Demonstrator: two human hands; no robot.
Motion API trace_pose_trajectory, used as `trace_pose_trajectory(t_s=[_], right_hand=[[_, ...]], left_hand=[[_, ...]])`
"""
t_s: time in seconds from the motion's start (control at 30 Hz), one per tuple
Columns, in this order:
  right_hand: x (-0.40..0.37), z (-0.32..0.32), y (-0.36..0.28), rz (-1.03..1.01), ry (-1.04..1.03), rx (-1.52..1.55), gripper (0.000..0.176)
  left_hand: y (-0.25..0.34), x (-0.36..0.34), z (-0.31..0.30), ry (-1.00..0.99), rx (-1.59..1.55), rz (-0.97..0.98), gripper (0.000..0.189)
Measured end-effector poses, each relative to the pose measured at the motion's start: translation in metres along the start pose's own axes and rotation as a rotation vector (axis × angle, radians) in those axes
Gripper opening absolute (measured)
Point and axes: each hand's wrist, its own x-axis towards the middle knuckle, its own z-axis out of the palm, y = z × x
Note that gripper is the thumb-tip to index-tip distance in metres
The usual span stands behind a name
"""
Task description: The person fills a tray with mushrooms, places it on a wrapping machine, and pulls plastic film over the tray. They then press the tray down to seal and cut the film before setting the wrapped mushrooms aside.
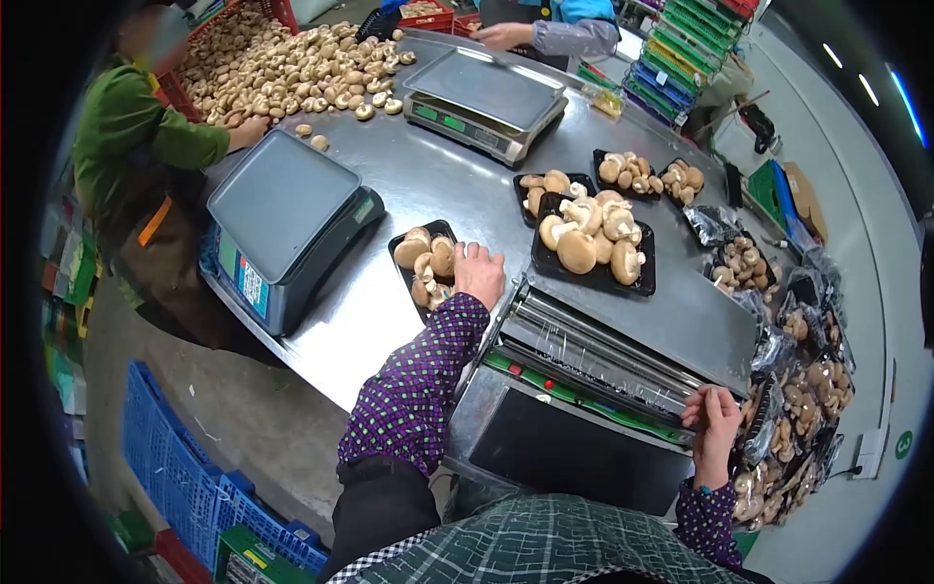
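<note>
My left hand [479,275] reaches over the right edge of a black tray of mushrooms [424,267] on the metal table, its fingers bent at the tray's side; whether they grip anything is hidden. My right hand [715,428] is at the right end of the wrapping machine [593,360], fingers curled together near its rollers; what they hold, if anything, is too small to make out. Behind the machine's rollers, a heaped black tray of mushrooms [595,238] rests on its metal top.
Two scales [282,204] [486,88] stand on the table [428,175]. A mushroom pile [302,73] lies at the back left beside a person in green [126,127]. Another person's hand [504,37] is at the back. Wrapped trays [798,399] are stacked right; blue crates [175,467] stand lower left.
</note>
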Motion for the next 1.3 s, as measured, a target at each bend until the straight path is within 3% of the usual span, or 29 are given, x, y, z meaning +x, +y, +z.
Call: trace_pose_trajectory(t_s=[0.1, 0.2, 0.33, 0.47, 0.53, 0.6, 0.63, 0.67, 0.73, 0.77, 0.8, 1.0, 1.07, 1.13, 1.3], right_hand=[[-0.002, -0.013, 0.007, 0.006, 0.077, 0.038, 0.018], [-0.005, -0.016, 0.009, -0.003, 0.099, 0.02, 0.018], [0.001, -0.007, -0.001, 0.019, 0.056, 0.007, 0.018], [0.025, 0.006, -0.036, -0.135, -0.003, -0.115, 0.019], [0.05, 0.022, -0.06, -0.149, -0.123, -0.24, 0.018], [0.088, 0.046, -0.062, -0.186, -0.177, -0.34, 0.019], [0.105, 0.053, -0.056, -0.198, -0.178, -0.33, 0.019], [0.124, 0.067, -0.05, -0.182, -0.198, -0.378, 0.019], [0.146, 0.1, -0.049, -0.194, -0.3, -0.41, 0.019], [0.155, 0.105, -0.047, -0.077, -0.367, -0.471, 0.018], [0.166, 0.107, -0.045, 0.035, -0.427, -0.538, 0.018], [0.175, 0.133, -0.043, 0.046, -0.482, -0.367, 0.011], [0.166, 0.156, -0.058, 0.005, -0.499, -0.307, 0.011], [0.167, 0.184, -0.059, 0.0, -0.491, -0.26, 0.011], [0.177, 0.263, -0.062, -0.08, -0.498, -0.219, 0.01]], left_hand=[[-0.002, -0.009, -0.014, 0.348, -0.108, -0.014, 0.026], [-0.008, -0.039, -0.042, 0.511, -0.158, -0.102, 0.034], [-0.026, -0.061, -0.029, 0.361, -0.137, -0.116, 0.033], [-0.019, -0.048, -0.048, 0.43, -0.232, -0.154, 0.029], [-0.005, -0.023, -0.088, 0.395, -0.583, -0.312, 0.025], [0.013, 0.003, -0.122, 0.307, -0.859, -0.352, 0.025], [0.013, 0.016, -0.111, 0.242, -0.98, -0.342, 0.029], [0.02, 0.027, -0.117, 0.138, -0.888, -0.326, 0.031], [0.029, 0.041, -0.111, 0.211, -0.591, -0.174, 0.03], [0.028, 0.052, -0.11, -0.075, -0.612, -0.243, 0.027], [0.031, 0.057, -0.113, -0.134, -0.65, -0.279, 0.024], [0.011, 0.05, -0.104, 0.009, -0.712, -0.375, 0.025], [-0.011, 0.046, -0.106, 0.072, -0.789, -0.446, 0.025], [-0.041, 0.042, -0.117, 0.135, -0.816, -0.388, 0.024], [-0.116, 0.062, -0.134, 0.143, -0.869, -0.404, 0.023]])
